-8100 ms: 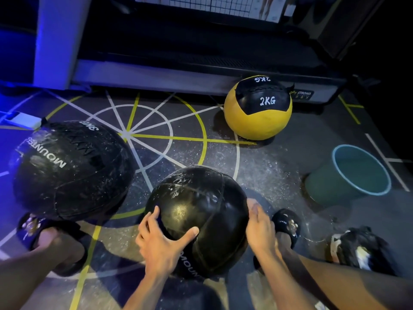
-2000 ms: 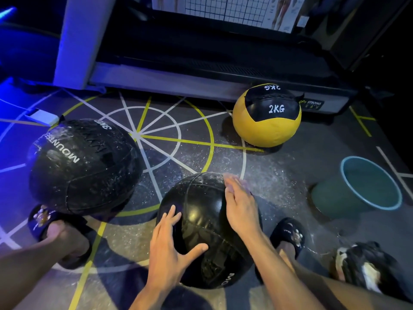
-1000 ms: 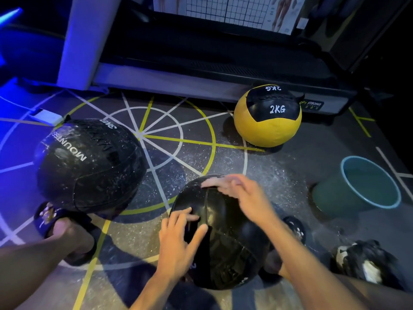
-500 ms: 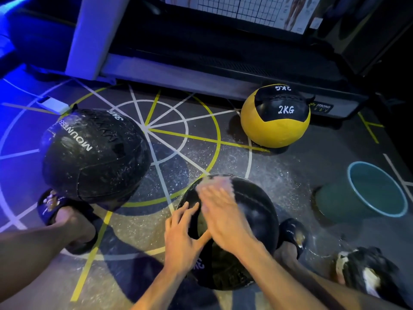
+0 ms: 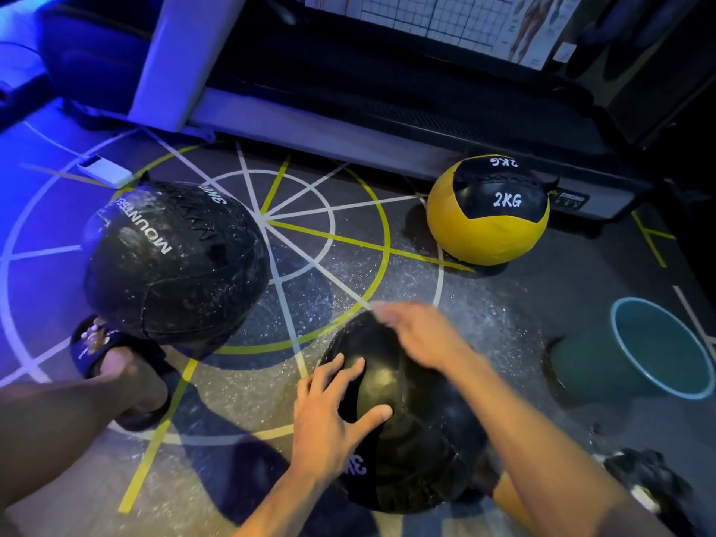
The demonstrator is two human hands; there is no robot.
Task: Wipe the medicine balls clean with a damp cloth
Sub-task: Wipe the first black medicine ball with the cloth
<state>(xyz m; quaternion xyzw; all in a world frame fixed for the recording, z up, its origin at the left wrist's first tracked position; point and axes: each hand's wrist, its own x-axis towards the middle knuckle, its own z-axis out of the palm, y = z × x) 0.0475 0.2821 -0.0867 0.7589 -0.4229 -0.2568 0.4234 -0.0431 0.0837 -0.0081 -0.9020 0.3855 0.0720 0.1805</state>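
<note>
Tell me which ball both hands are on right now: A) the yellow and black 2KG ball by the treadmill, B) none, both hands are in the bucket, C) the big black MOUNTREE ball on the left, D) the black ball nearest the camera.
D: the left hand lies spread on the near black ball and the right hand sweeps, blurred, over its top; the yellow ball sits untouched.

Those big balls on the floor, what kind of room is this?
Probably a gym. There are weighted medicine balls, like the yellow 2KG ball, painted training lines on the floor, and what looks like a treadmill behind.
</note>
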